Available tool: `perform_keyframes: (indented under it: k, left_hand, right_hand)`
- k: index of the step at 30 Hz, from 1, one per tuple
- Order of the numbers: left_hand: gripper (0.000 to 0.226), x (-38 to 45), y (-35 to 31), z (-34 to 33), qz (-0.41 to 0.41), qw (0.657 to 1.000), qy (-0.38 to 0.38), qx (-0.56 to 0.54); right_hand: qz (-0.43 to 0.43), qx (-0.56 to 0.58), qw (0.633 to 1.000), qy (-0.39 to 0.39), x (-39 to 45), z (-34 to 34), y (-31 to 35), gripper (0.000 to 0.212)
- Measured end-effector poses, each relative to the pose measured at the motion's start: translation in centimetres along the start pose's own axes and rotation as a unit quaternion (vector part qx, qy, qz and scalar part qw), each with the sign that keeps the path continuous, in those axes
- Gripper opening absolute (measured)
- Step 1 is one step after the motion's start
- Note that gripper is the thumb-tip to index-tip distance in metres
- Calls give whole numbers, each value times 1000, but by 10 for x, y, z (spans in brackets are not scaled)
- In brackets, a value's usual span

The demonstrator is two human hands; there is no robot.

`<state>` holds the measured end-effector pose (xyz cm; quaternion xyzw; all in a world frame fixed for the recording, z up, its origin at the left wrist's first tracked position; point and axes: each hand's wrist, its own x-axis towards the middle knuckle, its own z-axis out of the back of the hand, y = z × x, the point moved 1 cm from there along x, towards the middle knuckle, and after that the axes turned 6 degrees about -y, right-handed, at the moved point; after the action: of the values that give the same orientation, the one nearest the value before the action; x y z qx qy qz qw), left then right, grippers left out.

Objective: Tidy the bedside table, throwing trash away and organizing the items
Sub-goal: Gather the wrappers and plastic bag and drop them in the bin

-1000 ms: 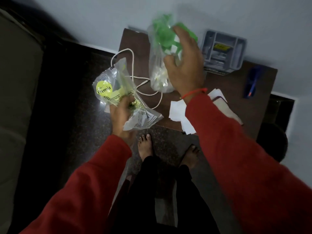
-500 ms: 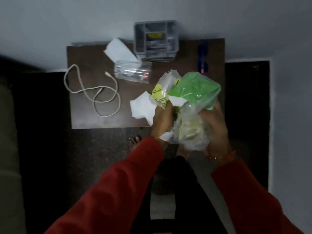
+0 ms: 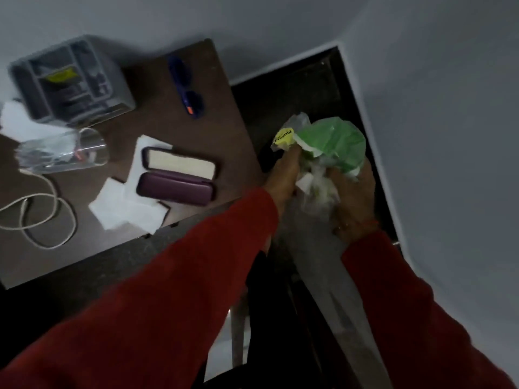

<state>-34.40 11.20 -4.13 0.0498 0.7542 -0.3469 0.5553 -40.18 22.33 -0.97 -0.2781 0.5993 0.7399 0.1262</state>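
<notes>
both hands, left hand (image 3: 283,175) and right hand (image 3: 355,197), curl their fingers tight round the crumpled wrappers (image 3: 323,153) beyond the bedside table (image 3: 219,113) edge. loose plastic could slip out and drop to the dark floor (image 3: 303,80); whether a bin is there, i cannot tell.

One organizer tray (image 3: 112,88), one pair of sunglasses (image 3: 186,88), one open glasses case (image 3: 178,175), one cable (image 3: 39,209), one clear pouch (image 3: 60,153), two crumpled wrappers (image 3: 323,147).

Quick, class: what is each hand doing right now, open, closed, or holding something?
Left hand: closed on the yellow-labelled wrapper.
Right hand: closed on the green and clear plastic bag.
</notes>
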Motion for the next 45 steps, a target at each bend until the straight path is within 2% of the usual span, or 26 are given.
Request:
perform_keyframes:
  k: [1,3,7,10,11,12,13,14,15,16,17,18,20,22,23,25,27,29,31,32,34,36,37,41,43,45]
  left_hand:
    - [37,9,6,-9,7,999,34,-15]
    - [41,37,19,-21,11,999,49,-1]
    - [27,98,30,-34,62,996,-5,67]
    - [49,135,28,-43,101,990,-1,98]
    - [59,152,44,-36,112,986,-21,125]
    - [71,176,67,-32,142,975,-49,161]
    - [81,201,98,-30,186,967,-10,176]
    - [80,217,161,-16,217,951,-15,218]
    - [68,236,231,14,176,927,-31,331]
    - [55,258,294,42,136,887,-58,437]
    - [47,271,342,71,106,867,-74,481]
    - [43,272,367,87,68,863,-65,496]
    - [43,274,322,79,24,889,-94,447]
    - [45,252,223,30,66,942,-107,311]
    - [48,232,170,11,24,933,-136,333]
    - [61,178,102,-13,-61,927,-63,363]
    - [67,158,67,-29,-81,938,-74,328]
    - [60,141,59,-31,-102,934,-107,326]
    - [51,126,59,-30,-103,933,-131,319]
    - [50,123,58,-32,-94,938,-121,311]
    - [49,120,57,-35,-72,949,-92,294]
    - [50,122,60,-36,-69,947,-83,302]
    - [50,123,61,-35,-68,944,-88,310]
    - [47,122,57,-33,-95,932,-92,336]
    - [42,116,54,-30,-119,930,-89,335]
    - [39,105,48,-27,-144,933,-87,319]
  right_hand:
    - [6,-15,999,-30,17,5,-10,35]
    - [1,-37,994,-99,53,13,-25,27]
    - [-12,-70,986,-153,119,17,-67,25]
    - [-50,-97,982,-154,167,15,-104,21]
    - [-59,-115,981,-145,179,14,-115,18]
    - [-71,-127,980,-138,189,13,-127,19]
    - [-83,-140,978,-129,197,13,-138,25]
    - [-94,-155,976,-119,203,12,-146,29]
    - [-99,-175,973,-113,209,13,-153,33]
    - [-103,-188,970,-117,213,14,-158,39]
    - [-112,-206,964,-123,216,15,-160,49]
    - [-131,-233,956,-119,218,15,-163,62]
    - [-194,-332,921,-60,217,12,-164,90]
    - [-229,-368,901,-2,213,7,-160,108]
    - [-226,-363,904,-1,212,5,-156,111]
    - [-160,-361,918,-43,210,4,-152,98]
    - [-10,-375,921,-103,205,7,-149,64]
    - [150,-382,906,-106,191,13,-145,38]
    - [246,-428,869,-20,170,14,-146,26]
    - [266,-455,849,41,161,13,-151,23]
    - [260,-494,816,152,147,10,-165,25]
    - [233,-517,799,199,147,9,-185,32]
    - [206,-525,802,198,150,7,-192,34]
    - [59,-491,858,143,158,4,-197,34]
    - [73,-461,878,108,151,3,-187,33]
    - [122,-424,894,72,140,2,-172,31]
